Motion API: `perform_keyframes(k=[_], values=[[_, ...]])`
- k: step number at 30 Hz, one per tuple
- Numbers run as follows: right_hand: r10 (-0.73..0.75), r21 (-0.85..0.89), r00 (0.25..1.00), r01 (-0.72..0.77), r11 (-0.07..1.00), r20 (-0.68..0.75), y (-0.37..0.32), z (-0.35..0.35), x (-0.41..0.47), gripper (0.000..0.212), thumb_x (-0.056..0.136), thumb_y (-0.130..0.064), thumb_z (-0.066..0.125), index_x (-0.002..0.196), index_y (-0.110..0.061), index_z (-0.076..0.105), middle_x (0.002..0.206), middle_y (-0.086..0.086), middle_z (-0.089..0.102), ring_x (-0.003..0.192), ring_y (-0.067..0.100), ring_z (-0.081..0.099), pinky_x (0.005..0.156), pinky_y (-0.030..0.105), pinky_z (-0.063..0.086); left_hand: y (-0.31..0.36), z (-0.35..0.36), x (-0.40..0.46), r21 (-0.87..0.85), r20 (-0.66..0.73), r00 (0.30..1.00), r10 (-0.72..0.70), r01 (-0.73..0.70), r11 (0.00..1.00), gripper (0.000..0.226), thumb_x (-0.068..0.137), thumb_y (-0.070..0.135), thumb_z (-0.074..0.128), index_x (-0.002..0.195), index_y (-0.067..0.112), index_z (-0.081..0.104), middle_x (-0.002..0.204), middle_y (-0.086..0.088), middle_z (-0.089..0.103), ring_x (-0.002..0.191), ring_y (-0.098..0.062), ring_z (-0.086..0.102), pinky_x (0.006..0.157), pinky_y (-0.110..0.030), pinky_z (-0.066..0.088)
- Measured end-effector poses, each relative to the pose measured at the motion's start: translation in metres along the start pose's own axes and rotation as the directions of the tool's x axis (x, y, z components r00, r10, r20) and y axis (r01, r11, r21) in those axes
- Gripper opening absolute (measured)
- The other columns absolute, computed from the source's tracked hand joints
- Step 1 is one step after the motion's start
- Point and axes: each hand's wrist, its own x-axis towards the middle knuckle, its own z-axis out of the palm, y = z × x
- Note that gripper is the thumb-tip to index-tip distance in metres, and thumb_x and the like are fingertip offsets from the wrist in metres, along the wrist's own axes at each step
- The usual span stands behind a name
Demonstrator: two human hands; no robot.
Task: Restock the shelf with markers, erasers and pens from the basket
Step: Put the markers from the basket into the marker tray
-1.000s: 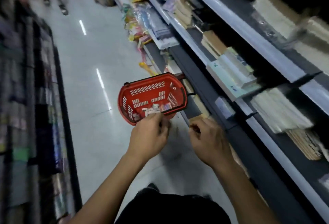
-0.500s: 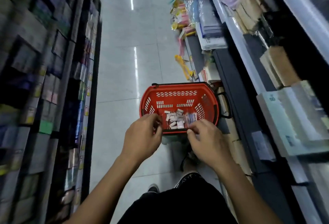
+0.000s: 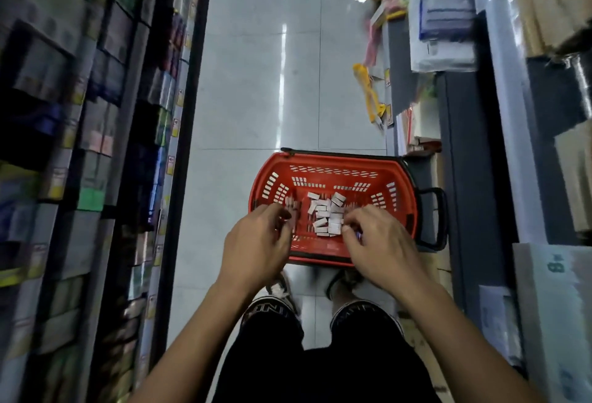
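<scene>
A red plastic basket [image 3: 333,175] stands on the floor tiles just ahead of my feet. A heap of small white erasers [image 3: 326,215] lies in its middle, and a few pinkish ones [image 3: 292,204] lie at its left. My left hand [image 3: 256,247] hovers over the basket's near left rim with its fingers curled, the tips by the pinkish erasers; what it holds is hidden. My right hand [image 3: 379,247] is over the near right rim, fingers curled, with a small purple bit showing between them. Stocked shelves [image 3: 461,88] run along the right.
Another shelf unit [image 3: 96,146] packed with boxed goods lines the left of the narrow aisle. The basket's black handle [image 3: 432,220] sticks out towards the right shelf. Yellow and pink packets [image 3: 371,92] hang off the right shelf farther on. My shoes [image 3: 282,290] stand just behind the basket.
The view has swung from the right shelf down to the basket. Both hands have come closer over its near rim, spread a little wider apart.
</scene>
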Motion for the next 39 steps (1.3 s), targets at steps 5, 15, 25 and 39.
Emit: perform_keyframes(k=[5,15,25,39], values=[[0.053,-0.005,0.996,-0.053,0.999,0.07,0.023,0.065,0.051,0.017,0.099,-0.034,0.057,0.109,-0.023,0.066,0.099,-0.012,0.055,0.088,0.006,0.047,0.079,0.023,0.037,-0.052,0.053,0.047,0.013,0.094,0.993,-0.077,0.076,0.997,0.013,0.099,0.033,0.057,0.107,0.028,0.066,0.105,0.008,0.071,0.088,-0.017,0.067,0.071,-0.04,0.059],[0.232,0.116,0.934,-0.271,0.955,0.273,0.099,0.284,0.163,0.013,0.094,-0.019,0.058,0.092,-0.019,0.072,0.092,0.0,0.07,0.088,0.02,0.065,0.076,0.032,0.05,-0.151,0.193,0.144,-0.065,0.246,0.965,-0.093,0.112,0.992,0.02,0.1,0.029,0.061,0.116,0.02,0.07,0.116,0.004,0.073,0.1,-0.012,0.068,0.079,-0.004,0.03],[0.462,-0.013,0.783,-0.503,0.864,0.417,0.129,0.439,0.263,0.021,0.098,-0.032,0.056,0.102,-0.017,0.07,0.105,0.013,0.071,0.099,0.035,0.068,0.076,0.034,0.048,-0.18,0.263,0.178,-0.122,0.35,0.936,0.032,0.012,0.992,0.019,0.1,0.029,0.056,0.115,0.023,0.066,0.104,0.008,0.067,0.091,-0.008,0.064,0.079,-0.033,0.058],[0.544,-0.015,0.742,-0.586,0.81,0.392,0.129,0.471,0.276,0.02,0.093,-0.035,0.062,0.09,-0.016,0.069,0.097,0.012,0.069,0.095,0.034,0.068,0.071,0.034,0.04,-0.18,0.278,0.179,-0.125,0.337,0.935,-0.109,0.159,0.979,0.013,0.099,0.027,0.055,0.103,0.031,0.066,0.093,0.018,0.066,0.085,0.0,0.063,0.07,-0.021,0.054]])
